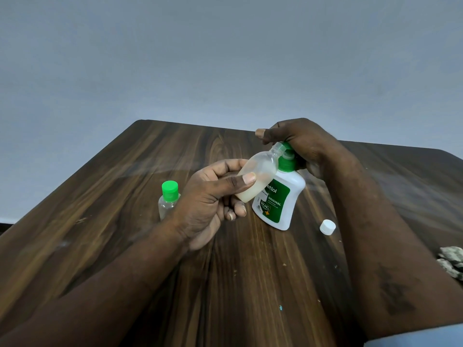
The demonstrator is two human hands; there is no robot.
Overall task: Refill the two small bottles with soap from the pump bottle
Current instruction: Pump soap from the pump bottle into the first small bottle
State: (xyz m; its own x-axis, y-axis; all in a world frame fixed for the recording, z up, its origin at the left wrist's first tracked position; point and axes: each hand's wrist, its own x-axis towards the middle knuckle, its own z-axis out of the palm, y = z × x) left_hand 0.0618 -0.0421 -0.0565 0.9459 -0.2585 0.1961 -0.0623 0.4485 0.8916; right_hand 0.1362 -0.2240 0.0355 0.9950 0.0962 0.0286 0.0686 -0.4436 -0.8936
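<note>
My left hand (213,199) grips a small clear uncapped bottle (260,171), tilted so its open neck meets the nozzle of the pump bottle. A pale liquid lies in the small bottle's lower end. The white pump bottle (280,204), with a green label and green pump, stands on the wooden table (125,221). My right hand (298,144) rests on top of the pump head and hides most of it. A second small clear bottle (168,200) with a green cap stands upright to the left, partly behind my left wrist. A white cap (327,227) lies to the right of the pump bottle.
A crumpled grey patterned cloth (451,261) lies at the table's right edge. Small crumbs and specks dot the wood. A plain grey wall rises behind the table's far edge.
</note>
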